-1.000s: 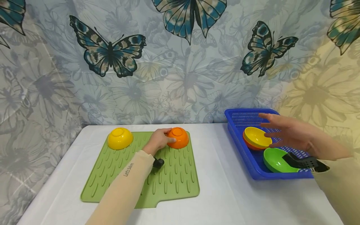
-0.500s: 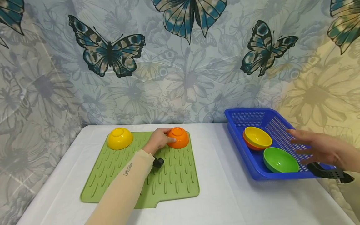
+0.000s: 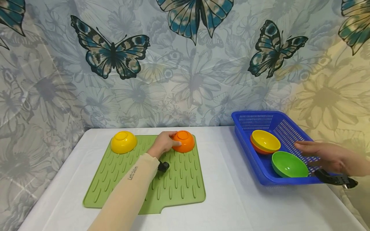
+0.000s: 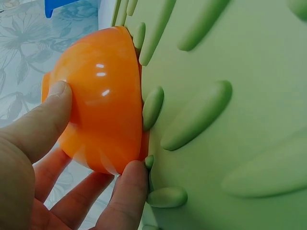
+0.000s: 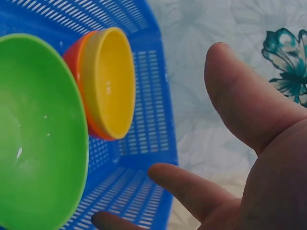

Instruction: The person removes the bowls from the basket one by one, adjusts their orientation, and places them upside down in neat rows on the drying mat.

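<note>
Your left grip clamps the orange bowl, thumb on wall, fingers by rim, probably to steady it upside down on the ridged green mat, while your right grip, fingers apart, hangs near the blue basket.

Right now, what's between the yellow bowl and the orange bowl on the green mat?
In the head view, a stretch of green mat lies beside the yellow bowl, then the left grip, holding the orange bowl.
</note>
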Tool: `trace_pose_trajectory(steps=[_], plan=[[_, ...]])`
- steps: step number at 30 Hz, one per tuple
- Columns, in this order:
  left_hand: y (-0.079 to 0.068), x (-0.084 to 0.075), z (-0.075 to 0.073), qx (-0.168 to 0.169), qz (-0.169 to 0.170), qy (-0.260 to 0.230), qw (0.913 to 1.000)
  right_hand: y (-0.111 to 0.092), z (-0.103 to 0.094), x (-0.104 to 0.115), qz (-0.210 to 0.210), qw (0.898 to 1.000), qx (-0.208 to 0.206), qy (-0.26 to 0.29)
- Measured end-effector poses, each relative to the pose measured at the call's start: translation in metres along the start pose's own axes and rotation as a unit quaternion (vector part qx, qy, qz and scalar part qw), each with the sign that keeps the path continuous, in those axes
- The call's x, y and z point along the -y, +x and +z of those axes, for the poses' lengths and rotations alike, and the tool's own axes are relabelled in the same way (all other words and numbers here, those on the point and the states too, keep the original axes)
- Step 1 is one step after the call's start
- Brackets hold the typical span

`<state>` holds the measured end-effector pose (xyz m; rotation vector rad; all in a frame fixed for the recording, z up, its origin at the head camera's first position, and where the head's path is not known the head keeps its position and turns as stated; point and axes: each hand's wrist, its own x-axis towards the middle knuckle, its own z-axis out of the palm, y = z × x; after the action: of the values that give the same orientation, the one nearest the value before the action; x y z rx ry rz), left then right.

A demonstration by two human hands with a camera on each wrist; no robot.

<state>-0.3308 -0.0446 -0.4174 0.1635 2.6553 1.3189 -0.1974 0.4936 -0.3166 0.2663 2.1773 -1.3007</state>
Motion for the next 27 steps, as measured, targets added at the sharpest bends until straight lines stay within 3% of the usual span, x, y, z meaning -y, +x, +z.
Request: trace_pose_trajectory(steps=[10, 21, 25, 27], plan=[[-0.002, -0.004, 0.002, 0.001, -0.003, -0.012, 0.9999, 0.006, -0.006, -0.013, 0.012, 1.000, -0.002, 0.017], [-0.002, -0.005, 0.000, -0.004, 0.002, -0.012, 0.9999, 0.015, -0.014, -0.022, 0.011, 1.000, -0.008, -0.001], [-0.001, -0.005, 0.000, -0.008, 0.005, -0.008, 0.9999, 0.019, -0.016, -0.025, 0.007, 1.000, -0.007, 0.011], [0.000, -0.006, -0.001, -0.011, 0.008, -0.005, 0.9999, 0.021, -0.016, -0.026, 0.017, 0.999, -0.009, 0.042]])
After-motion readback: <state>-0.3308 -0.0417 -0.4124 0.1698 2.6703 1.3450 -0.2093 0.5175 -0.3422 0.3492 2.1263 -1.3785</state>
